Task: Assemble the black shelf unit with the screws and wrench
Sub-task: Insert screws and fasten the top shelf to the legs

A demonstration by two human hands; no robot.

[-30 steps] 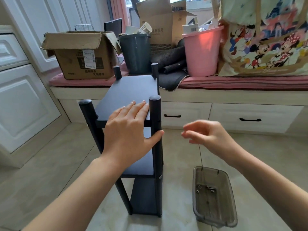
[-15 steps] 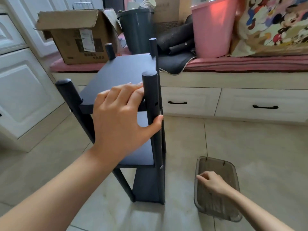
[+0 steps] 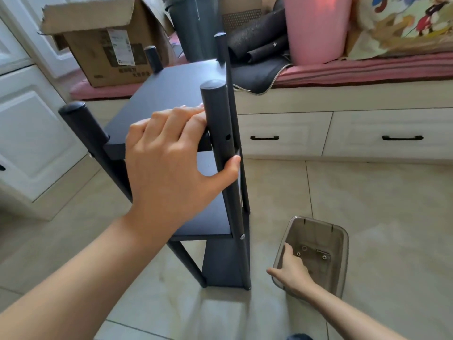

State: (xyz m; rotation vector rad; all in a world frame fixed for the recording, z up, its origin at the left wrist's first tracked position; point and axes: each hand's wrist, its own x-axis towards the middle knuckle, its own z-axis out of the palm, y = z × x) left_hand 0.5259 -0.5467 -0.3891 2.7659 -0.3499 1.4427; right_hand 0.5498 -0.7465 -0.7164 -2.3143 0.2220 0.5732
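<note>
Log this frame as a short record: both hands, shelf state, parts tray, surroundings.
left hand: fingers on shelf top board, thumb round near post
right hand: reaching into tray, grasp unclear
shelf: upright on floor, empty hole in near post at top board
tray: on floor right of shelf, a few screws inside
behind: box, pink bin on bench

Our right hand (image 3: 293, 272) reaches into the clear tray (image 3: 339, 261), its fingertips hidden from us. The small screws (image 3: 304, 249) there are too tiny to count. Our left hand (image 3: 171, 163) covers the shelf's front edge.
</note>
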